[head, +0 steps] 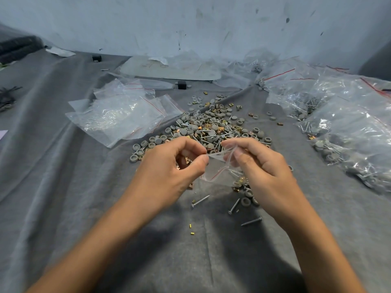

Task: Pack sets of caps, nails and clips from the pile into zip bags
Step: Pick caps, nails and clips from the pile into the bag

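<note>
Left hand [167,166] and right hand [262,163] each pinch the small clear zip bag [219,173] by its mouth, thumb against curled fingers [190,143]; the pile [211,127] lies just beyond them.

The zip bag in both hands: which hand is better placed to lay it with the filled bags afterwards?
Probably the right hand. Like the left hand, it pinches the zip bag, but the filled bags lie on its side.

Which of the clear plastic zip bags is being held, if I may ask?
The small clear zip bag pinched between left hand and right hand; the others lie on the grey cloth.
</note>
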### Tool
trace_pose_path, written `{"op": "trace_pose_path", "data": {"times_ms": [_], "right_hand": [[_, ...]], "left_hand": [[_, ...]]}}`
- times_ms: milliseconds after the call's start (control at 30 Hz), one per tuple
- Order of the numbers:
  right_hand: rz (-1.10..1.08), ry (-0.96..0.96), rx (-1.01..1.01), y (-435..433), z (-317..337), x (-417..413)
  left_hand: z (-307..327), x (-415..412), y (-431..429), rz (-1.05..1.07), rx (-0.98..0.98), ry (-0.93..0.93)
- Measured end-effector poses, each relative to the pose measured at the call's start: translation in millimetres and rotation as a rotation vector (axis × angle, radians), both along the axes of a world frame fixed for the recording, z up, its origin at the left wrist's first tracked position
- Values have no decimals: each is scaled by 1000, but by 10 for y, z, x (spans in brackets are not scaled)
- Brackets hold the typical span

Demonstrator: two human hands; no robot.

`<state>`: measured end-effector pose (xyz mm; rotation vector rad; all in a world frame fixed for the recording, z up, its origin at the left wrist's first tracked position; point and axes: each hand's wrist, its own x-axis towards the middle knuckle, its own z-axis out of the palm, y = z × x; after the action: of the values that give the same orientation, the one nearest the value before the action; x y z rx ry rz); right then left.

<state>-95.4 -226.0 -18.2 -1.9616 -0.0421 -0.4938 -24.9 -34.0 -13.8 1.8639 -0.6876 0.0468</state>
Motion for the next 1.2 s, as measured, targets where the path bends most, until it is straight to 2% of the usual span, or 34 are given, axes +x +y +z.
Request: {"op": "trace_pose_path", "data": {"times_ms": [667,767,900,967,1100,1200], "right_hand": [[-24,-26,30,-8,56,-23],[-31,-35,65,-26,62,-29],[-26,-28,84,-33,66,-35],[-24,-24,82,-38,66,-35],[-19,-22,67,-33,57,-35],[-16,-8,64,-31,47,-30]], "left_hand": [[-7,58,30,7,118,-126],[-8,131,117,35,320,-197],[-72,128,140,-67,757,-262],[-107,121,131,-104,858,-270],[-92,130,132,-78,814,-259],[-44,125,128,-18,686,-255]]}}
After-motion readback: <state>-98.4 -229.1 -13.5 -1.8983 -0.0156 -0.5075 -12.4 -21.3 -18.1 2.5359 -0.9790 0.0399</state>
